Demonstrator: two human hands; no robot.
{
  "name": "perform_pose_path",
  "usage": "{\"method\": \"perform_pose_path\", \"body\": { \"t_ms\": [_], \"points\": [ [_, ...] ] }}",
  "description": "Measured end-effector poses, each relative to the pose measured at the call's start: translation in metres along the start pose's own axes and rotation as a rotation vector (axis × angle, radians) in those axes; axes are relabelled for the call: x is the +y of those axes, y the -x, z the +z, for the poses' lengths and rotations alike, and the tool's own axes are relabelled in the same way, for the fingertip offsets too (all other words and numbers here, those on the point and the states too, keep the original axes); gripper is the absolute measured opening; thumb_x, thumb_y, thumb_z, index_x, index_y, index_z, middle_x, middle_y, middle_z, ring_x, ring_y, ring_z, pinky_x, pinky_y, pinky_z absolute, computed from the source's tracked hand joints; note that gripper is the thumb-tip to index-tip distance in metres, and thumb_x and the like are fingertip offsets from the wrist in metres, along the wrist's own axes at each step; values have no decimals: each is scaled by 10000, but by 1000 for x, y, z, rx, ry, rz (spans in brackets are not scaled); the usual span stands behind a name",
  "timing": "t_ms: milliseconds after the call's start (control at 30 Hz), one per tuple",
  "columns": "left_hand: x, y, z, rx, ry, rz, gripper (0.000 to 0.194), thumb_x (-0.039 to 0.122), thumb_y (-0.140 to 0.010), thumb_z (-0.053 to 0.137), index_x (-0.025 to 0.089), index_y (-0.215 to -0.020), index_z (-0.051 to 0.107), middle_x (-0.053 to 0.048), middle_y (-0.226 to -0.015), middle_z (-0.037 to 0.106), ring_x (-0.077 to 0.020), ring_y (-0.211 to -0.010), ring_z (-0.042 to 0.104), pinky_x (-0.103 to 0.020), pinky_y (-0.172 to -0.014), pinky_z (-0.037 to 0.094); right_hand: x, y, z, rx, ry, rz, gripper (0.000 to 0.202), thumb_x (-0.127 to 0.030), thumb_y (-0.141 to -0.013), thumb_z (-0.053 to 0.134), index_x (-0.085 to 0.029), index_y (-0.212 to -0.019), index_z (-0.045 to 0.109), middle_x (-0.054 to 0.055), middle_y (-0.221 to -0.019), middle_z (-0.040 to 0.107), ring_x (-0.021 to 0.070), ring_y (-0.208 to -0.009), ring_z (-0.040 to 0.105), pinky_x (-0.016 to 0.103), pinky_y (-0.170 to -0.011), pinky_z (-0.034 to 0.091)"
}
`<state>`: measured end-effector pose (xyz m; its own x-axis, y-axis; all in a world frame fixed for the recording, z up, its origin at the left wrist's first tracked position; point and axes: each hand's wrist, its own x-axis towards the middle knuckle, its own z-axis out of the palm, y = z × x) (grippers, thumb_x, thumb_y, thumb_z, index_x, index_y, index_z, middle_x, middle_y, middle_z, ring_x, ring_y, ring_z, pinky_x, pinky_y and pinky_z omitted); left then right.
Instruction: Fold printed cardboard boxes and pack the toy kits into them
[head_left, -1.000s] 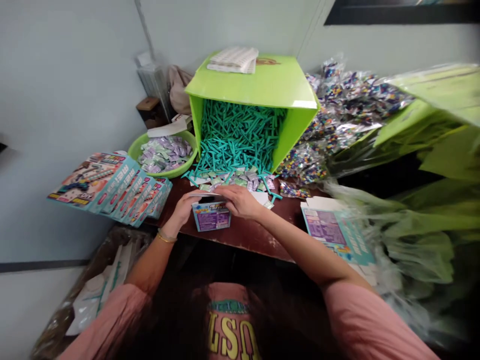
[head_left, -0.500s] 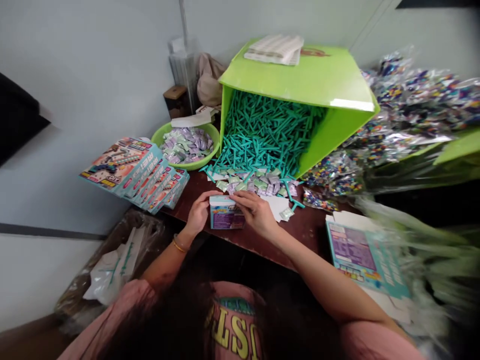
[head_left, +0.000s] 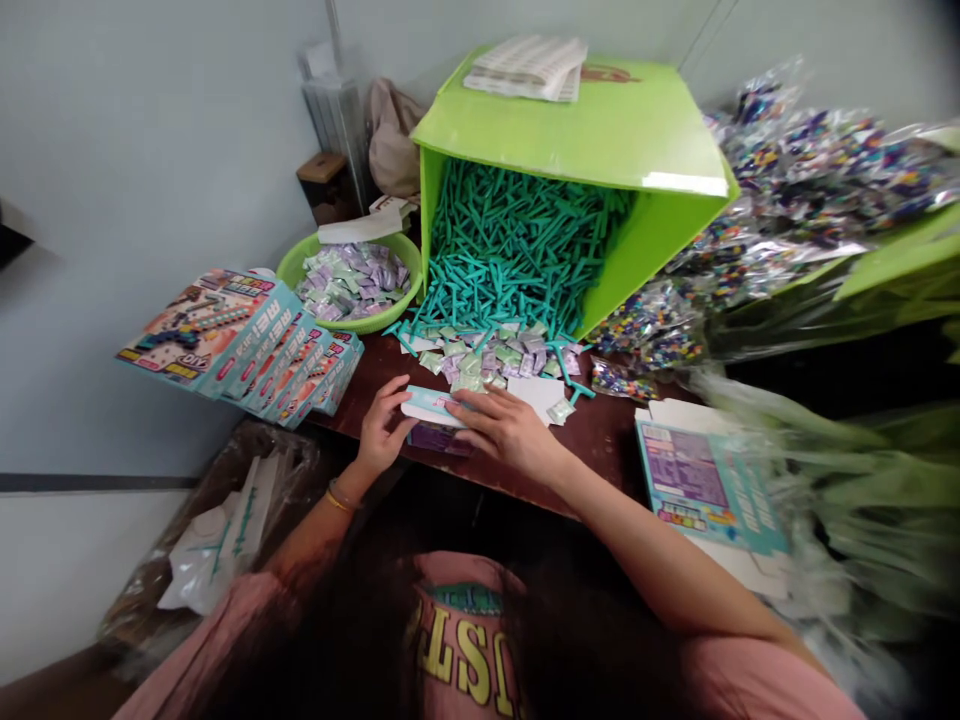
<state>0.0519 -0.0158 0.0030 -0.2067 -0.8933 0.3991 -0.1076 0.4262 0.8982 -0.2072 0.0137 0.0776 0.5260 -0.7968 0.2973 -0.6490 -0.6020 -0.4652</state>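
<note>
My left hand point(head_left: 380, 438) grips the left end of a cardboard box point(head_left: 429, 404) at the table's front edge. The box has a narrow teal and white side facing up and a purple printed face below it. Across its right end lie the bent fingers of my right hand point(head_left: 517, 432), pressing on the top; the thumb side is partly hidden. Just beyond the box are small green and purple sachets point(head_left: 499, 355), a white paper point(head_left: 534, 392) and a few loose teal T-shaped plastic pieces point(head_left: 577, 388).
A green bin point(head_left: 570, 125) on its side spills teal pieces. Left of it stand a green basin point(head_left: 296, 270) of sachets and a row of similar printed boxes point(head_left: 247, 345). To the right are bags of colourful beads point(head_left: 667, 325) and flat cartons point(head_left: 712, 480).
The box has tipped so its narrow teal side shows more and its purple face less. Both hands stay on it. The camera view has shifted slightly.
</note>
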Motion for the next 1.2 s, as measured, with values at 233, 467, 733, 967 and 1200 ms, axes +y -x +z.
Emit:
{"method": "perform_pose_path", "body": {
  "t_ms": [233,467,733,967,1200],
  "points": [
    [-2,-4,0,-91,-10,-49,512,333,-903,719,246,-1386,570,-157,-1439,599,-291,-1333,587,-505,-1119,484,-10,-15,14,149,-63,155,332,-383,-1020,576,-270,-1303,710,92,-1300,720,256,-1108,724,447,-1019,564],
    [-7,2,5,-37,-103,-6,424,315,-896,728,273,-1308,640,-131,-1444,582,-294,-1359,550,-504,-1101,495,-12,-21,17,146,-69,159,315,-291,-1045,510,-274,-1267,733,67,-1254,746,239,-1077,738,380,-915,605],
    [4,10,-4,-77,-139,134,274,262,-894,717,249,-1162,662,-140,-1507,526,-284,-1249,638,-518,-1030,549,-17,-4,14,-3,66,-28,380,-265,-1034,531,-261,-1398,639,90,-1378,679,267,-1166,686,440,-970,588],
    [19,7,1,-30,-105,142,187,212,-933,658,267,-1106,701,-97,-1376,650,-254,-1258,638,-484,-1047,548,-28,8,25,82,159,-7,466,-175,-997,560,-268,-1452,588,95,-1383,675,286,-1294,619,456,-1056,538],
    [-7,27,22,-160,69,-215,668,353,-808,797,201,-1398,524,-182,-1334,662,-298,-1153,686,-474,-978,565,-31,9,34,56,171,-33,502,-160,-979,562,-268,-1470,561,83,-1411,658,294,-1336,593,464,-1051,548]
  ]
}}
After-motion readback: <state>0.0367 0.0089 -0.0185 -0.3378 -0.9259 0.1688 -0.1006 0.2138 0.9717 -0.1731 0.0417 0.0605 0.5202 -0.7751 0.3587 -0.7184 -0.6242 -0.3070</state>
